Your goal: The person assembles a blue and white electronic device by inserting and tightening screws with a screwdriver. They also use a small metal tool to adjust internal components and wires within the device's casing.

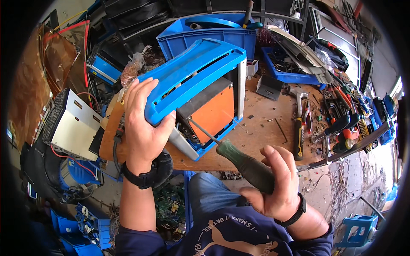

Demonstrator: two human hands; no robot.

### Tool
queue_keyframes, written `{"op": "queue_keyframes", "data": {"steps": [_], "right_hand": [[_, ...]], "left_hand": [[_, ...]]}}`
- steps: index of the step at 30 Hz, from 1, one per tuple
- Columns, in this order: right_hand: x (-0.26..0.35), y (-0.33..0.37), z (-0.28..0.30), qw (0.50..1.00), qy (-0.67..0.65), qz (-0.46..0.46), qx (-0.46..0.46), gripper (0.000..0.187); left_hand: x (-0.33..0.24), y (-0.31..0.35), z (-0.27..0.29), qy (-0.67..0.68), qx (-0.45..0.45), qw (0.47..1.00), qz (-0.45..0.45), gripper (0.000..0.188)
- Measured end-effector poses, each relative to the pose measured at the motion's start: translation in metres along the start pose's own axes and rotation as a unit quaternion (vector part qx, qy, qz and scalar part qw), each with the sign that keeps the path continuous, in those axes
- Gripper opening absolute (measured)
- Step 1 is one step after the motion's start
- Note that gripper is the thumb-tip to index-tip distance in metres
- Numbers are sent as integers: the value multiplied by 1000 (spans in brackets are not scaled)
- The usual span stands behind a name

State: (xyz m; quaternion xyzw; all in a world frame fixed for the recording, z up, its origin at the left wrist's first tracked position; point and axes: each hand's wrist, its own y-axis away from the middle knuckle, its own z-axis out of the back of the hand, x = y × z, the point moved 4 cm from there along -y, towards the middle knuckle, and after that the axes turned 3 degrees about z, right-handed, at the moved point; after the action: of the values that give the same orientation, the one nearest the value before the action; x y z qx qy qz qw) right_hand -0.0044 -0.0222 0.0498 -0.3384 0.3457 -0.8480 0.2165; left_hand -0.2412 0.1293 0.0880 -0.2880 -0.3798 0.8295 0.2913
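Note:
On the wooden bench stands a blue-framed device point(188, 83) with grey side posts and an orange panel point(213, 113) inside. My left hand point(145, 115) grips the left end of its blue top, thumb on the near edge and fingers over the upper side. In my right hand point(277, 183) is a screwdriver point(243, 164) with a dark green handle. Its shaft points up and left, and the tip lies at the left edge of the orange panel. Whether the tip touches a screw I cannot tell.
Right of the device, a hammer point(299, 123), pliers and several other hand tools lie on the wooden bench point(260, 141). Behind stands a blue crate point(205, 36). A white-and-black unit point(77, 123) sits at the left. Circuit boards point(171, 205) fill a bin below the bench.

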Motion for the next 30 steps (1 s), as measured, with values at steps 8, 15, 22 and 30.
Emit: {"op": "queue_keyframes", "data": {"steps": [8, 15, 22, 30], "right_hand": [[3, -5, 1, 986, 46, 159, -22, 44], [-5, 7, 0, 999, 3, -20, 47, 54], [-2, 2, -4, 995, 27, 97, 23, 46], [-9, 6, -7, 992, -31, 118, 22, 50]], "left_hand": [[0, 1, -1, 17, 6, 999, 27, 57], [2, 1, 0, 13, 15, 999, 30, 58], [1, 0, 0, -1, 19, 1000, 25, 57], [0, 0, 1, -8, 18, 1000, 15, 57]]}}
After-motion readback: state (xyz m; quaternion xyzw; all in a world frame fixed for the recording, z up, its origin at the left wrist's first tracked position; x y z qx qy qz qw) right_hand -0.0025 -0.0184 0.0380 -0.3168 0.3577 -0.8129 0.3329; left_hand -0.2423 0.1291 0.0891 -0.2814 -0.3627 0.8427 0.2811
